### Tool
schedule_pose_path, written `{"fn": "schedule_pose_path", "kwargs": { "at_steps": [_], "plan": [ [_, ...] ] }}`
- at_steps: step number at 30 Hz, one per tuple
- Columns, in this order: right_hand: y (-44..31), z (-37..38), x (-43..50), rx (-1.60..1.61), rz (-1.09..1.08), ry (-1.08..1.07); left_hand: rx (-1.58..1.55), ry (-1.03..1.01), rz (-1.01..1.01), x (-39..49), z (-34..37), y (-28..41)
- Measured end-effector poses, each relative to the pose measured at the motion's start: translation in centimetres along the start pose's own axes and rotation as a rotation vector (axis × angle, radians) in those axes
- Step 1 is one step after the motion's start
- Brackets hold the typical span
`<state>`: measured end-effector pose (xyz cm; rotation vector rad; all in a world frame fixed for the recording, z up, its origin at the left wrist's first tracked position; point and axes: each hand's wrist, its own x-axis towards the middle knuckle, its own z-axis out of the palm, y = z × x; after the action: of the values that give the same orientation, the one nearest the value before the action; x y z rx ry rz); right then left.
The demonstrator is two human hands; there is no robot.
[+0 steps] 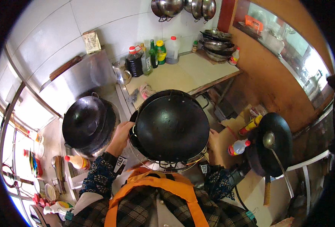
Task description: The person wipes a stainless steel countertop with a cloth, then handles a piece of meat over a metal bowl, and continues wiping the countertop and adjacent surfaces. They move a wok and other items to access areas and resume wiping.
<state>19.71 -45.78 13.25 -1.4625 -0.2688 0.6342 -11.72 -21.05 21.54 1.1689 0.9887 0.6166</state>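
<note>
A stack of black two-handled woks (pixel 171 127) is held in front of my body, with the topmost round bowl facing me. My left hand (pixel 120 137) grips the stack at its left rim, near a small loop handle. At the opposite rim is my right hand (pixel 215 144), its fingers partly hidden behind the woks. Thin metal wire rims show beneath the stack's lower edge; what they belong to is mostly hidden. Left of the stack, another dark wok (pixel 83 129) rests tilted on a larger round pan over the stove.
Bottles, including a dark sauce jug (pixel 134 63), and a steel pitcher (pixel 121 73) line the back table (pixel 167 79). More pans (pixel 217 45) are stacked in the corner. At right, a ladle (pixel 269 140) lies across a wok (pixel 276 136). A squeeze bottle (pixel 78 162) stands near my left forearm.
</note>
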Motion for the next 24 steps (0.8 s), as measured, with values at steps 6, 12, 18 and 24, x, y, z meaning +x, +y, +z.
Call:
{"fn": "schedule_pose_path", "kwargs": {
  "at_steps": [6,12,18,24],
  "plan": [
    [-2.0,0.9,11.0,-0.062,-0.018,-0.016,0.011,-0.03,-0.046,8.8,3.1,2.6],
    [0.6,-1.0,27.4,-0.322,-0.079,0.014,-0.023,-0.024,-0.025,20.1,10.1,3.2],
    [0.0,-3.8,43.4,-0.417,0.061,0.019,0.065,0.009,-0.01,31.9,18.1,3.6],
    [-3.4,-4.3,53.3,-0.239,-0.029,-0.059,0.036,-0.042,-0.067,42.1,25.3,4.6]
  ]
}}
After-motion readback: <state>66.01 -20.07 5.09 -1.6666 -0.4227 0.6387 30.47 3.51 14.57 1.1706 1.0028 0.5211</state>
